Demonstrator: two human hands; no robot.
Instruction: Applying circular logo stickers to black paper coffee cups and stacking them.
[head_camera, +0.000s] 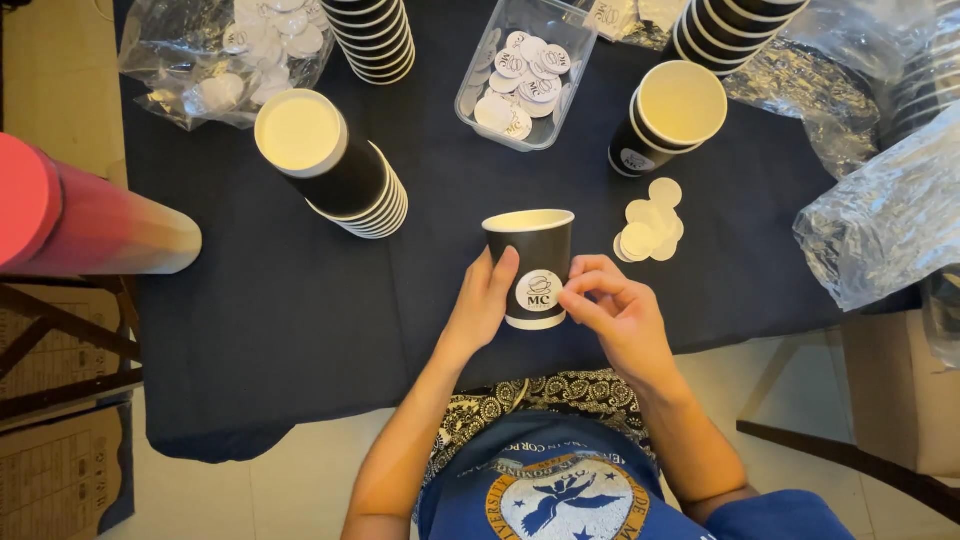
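Left hand (487, 300) wraps the black cup (530, 262) at table centre, right hand (612, 312) pinching its round sticker (538, 291) flat (backing discs (650, 222) lie at two o'clock); light, crushable paper, best gripped gently low on the wall

My hands: two. Single black cup (529, 262): one. Cup stacks on the table (280, 300): four. Clear sticker tray (528, 70): one.

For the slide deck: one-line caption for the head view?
Left hand steadies a black paper cup while right hand presses on a round sticker, on a dark table.
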